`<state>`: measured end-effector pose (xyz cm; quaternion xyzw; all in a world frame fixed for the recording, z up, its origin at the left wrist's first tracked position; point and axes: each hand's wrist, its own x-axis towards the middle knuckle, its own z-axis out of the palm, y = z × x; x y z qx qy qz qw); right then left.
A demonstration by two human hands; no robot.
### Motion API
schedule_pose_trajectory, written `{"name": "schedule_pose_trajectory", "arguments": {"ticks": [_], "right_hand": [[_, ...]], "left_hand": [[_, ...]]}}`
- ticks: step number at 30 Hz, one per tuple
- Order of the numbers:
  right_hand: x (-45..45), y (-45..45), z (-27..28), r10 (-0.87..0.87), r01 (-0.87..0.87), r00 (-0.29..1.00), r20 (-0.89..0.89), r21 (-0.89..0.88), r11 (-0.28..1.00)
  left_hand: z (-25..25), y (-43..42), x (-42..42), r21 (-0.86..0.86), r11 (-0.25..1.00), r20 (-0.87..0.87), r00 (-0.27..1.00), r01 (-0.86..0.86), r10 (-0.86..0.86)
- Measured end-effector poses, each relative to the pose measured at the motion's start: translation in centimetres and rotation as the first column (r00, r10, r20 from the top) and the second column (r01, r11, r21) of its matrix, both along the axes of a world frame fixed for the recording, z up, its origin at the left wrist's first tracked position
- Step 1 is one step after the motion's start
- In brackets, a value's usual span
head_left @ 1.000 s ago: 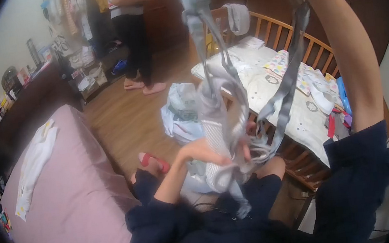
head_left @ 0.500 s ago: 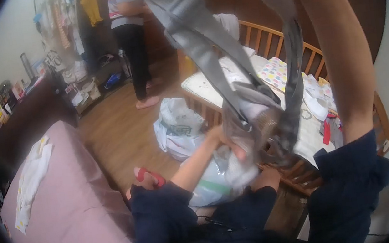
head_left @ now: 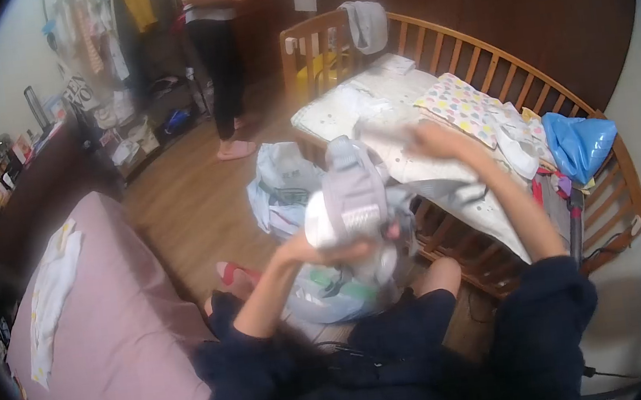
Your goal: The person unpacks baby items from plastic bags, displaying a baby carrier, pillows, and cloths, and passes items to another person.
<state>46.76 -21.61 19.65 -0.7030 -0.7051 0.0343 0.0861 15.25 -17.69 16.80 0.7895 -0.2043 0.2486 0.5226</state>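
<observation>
The left hand (head_left: 330, 252) grips the grey strapped carrier (head_left: 356, 188) above a plastic bag (head_left: 316, 301); whether the blurred right hand (head_left: 438, 142) holds anything, I cannot tell. The carrier looks soft and light, best held around its bulky middle.

The wearer shows two hands, one left hand (head_left: 333, 252) and one right hand (head_left: 439, 141), with one strapped carrier (head_left: 355, 188). Around them are one bed (head_left: 126, 301), one white garment (head_left: 55, 289) on it, one wooden crib (head_left: 477, 46), one heart-patterned cloth (head_left: 456, 109), one grey cloth (head_left: 368, 27) over the rail and one blue pack (head_left: 582, 148). There are also two pale plastic bags (head_left: 285, 168), one hanging yellow garment (head_left: 139, 6) and one other person (head_left: 216, 62).
</observation>
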Motion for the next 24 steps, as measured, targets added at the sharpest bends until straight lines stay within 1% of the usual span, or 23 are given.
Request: {"name": "schedule_pose_trajectory", "arguments": {"ticks": [1, 2, 3, 4, 5, 6, 7, 8, 9, 10, 11, 12, 13, 15, 16, 17, 18, 19, 20, 21, 22, 23, 24], "right_hand": [[-1.8, -1.1, -2.3, 0.073, -0.082, 0.994, -0.078, -0.112, 0.99], [-3.1, -2.2, -4.8, 0.189, -0.21, 0.949, -0.252, -0.06, 0.976], [-4.4, -3.2, -6.9, 0.3, -0.325, 0.86, -0.413, 0.01, 0.946], [-7.2, -4.6, -6.8, 0.177, -0.252, 0.766, -0.618, -0.035, 0.967], [-9.7, -5.8, -6.3, 0.037, -0.187, 0.622, -0.782, -0.102, 0.977], [-9.9, -5.1, -8.3, -0.122, -0.188, 0.384, -0.915, -0.207, 0.96], [-10.0, -4.6, -10.0, -0.136, -0.147, 0.342, -0.93, -0.196, 0.97], [-10.6, -4.2, -11.7, -0.199, -0.102, -0.087, -0.976, -0.19, 0.977], [-11.2, -3.9, -13.2, -0.207, -0.056, -0.501, -0.84, -0.207, 0.977], [-11.0, -3.8, -14.6, -0.22, -0.065, -0.504, -0.835, -0.217, 0.974], [-10.6, -4.0, -15.8, -0.212, -0.185, -0.401, -0.891, -0.148, 0.971], [-10.8, -4.3, -16.4, -0.185, -0.31, -0.297, -0.937, -0.089, 0.947], [-11.7, -4.3, -17.2, -0.197, -0.318, -0.301, -0.933, -0.097, 0.943], [-14.9, -4.4, -17.6, -0.212, 0.022, -0.018, -0.977, -0.213, 0.977], [-15.7, -4.9, -17.6, -0.117, 0.077, -0.097, -0.988, -0.125, 0.989], [-16.0, -5.4, -18.0, -0.123, 0.071, -0.096, -0.988, -0.13, 0.989], [-16.1, -6.1, -18.5, -0.083, 0.121, -0.055, -0.995, -0.089, 0.989], [-16.1, -7.1, -19.2, -0.048, 0.17, -0.015, -0.999, -0.049, 0.984], [-15.2, -7.6, -21.5, -0.095, 0.17, -0.034, -0.995, -0.1, 0.98], [-15.4, -8.5, -22.0, -0.102, 0.166, -0.035, -0.994, -0.106, 0.98], [-15.5, -9.5, -22.2, -0.043, 0.278, -0.094, -0.995, -0.068, 0.958], [-15.4, -10.4, -22.4, 0.022, 0.388, -0.145, -0.989, -0.036, 0.921], [-14.6, -11.5, -22.7, 0.063, 0.435, -0.211, -0.975, -0.036, 0.9]], "left_hand": [[-0.3, 0.8, -0.2, -0.059, 0.997, -0.042, 0.998, -0.054, 0.052], [-0.7, 2.0, -0.1, -0.196, 0.977, -0.083, 0.994, -0.089, 0.073], [-1.1, 3.4, 0.0, -0.33, 0.935, -0.125, 0.988, -0.127, 0.09], [-1.8, 4.6, -0.4, -0.292, 0.879, -0.281, 0.913, -0.376, 0.297], [-0.4, 4.2, -0.1, -0.348, 0.893, -0.195, 0.954, -0.285, 0.229], [-0.9, 4.5, 0.0, -0.421, 0.839, -0.226, 0.935, -0.345, 0.272], [-1.6, 4.8, 0.3, -0.488, 0.775, -0.26, 0.914, -0.402, 0.311], [-2.2, 4.8, 0.8, -0.564, 0.692, -0.277, 0.893, -0.451, 0.356], [-3.1, 4.6, 1.3, -0.568, 0.683, -0.286, 0.888, -0.459, 0.359], [-4.1, 4.4, 1.8, -0.621, 0.585, -0.305, 0.849, -0.521, 0.432], [-4.9, 4.0, 2.2, -0.667, 0.475, -0.331, 0.8, -0.574, 0.5], [-5.4, 2.9, 2.5, -0.674, 0.438, -0.338, 0.776, -0.595, 0.533], [-5.9, 1.9, 2.9, -0.645, 0.392, -0.406, 0.729, -0.656, 0.552], [-8.1, -0.1, 3.5, -0.626, 0.396, -0.411, 0.716, -0.672, 0.564], [-9.7, -0.8, 3.7, -0.694, 0.383, -0.408, 0.772, -0.609, 0.488], [-11.0, -1.3, 3.7, -0.758, 0.362, -0.391, 0.822, -0.542, 0.413], [-11.0, -1.9, 3.5, -0.739, 0.404, -0.398, 0.833, -0.539, 0.384], [-11.1, -2.5, 3.3, -0.759, 0.392, -0.419, 0.851, -0.519, 0.315], [-12.3, -2.6, 3.0, -0.668, 0.472, -0.501, 0.817, -0.575, 0.286], [-12.9, -2.7, 2.7, -0.567, 0.551, -0.577, 0.773, -0.612, 0.263], [-13.5, -2.8, 2.7, -0.413, 0.631, -0.683, 0.682, -0.657, 0.262], [-12.8, -3.7, 1.9, -0.439, 0.712, -0.503, 0.807, -0.547, 0.31], [-13.4, -4.0, 1.4, -0.459, 0.757, -0.438, 0.86, -0.465, 0.262]]}}
